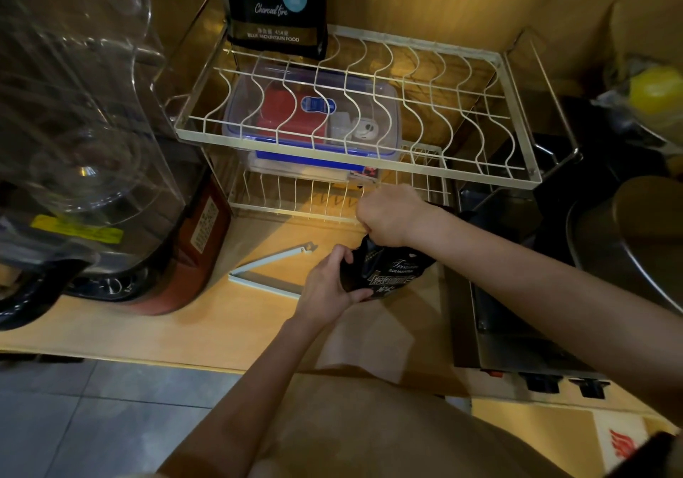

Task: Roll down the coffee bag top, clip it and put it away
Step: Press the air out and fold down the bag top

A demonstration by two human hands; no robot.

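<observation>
A black coffee bag (391,274) with white lettering stands on the wooden counter (221,322) in front of the wire rack. My left hand (329,285) grips its left side. My right hand (391,215) is closed on the bag's top edge from above, and the top is hidden under its fingers. A long white bag clip (266,270) lies open in a V on the counter, just left of my left hand. A second black coffee bag (277,4), labelled Charcoal Fire, stands upright at the back left of the rack's upper shelf.
A white two-tier wire rack (369,108) stands behind the bag, with a clear blue-lidded box (314,126) on its lower shelf. A blender jug (74,108) on a red base (177,256) fills the left. A metal appliance (499,311) and dark pots (628,237) crowd the right.
</observation>
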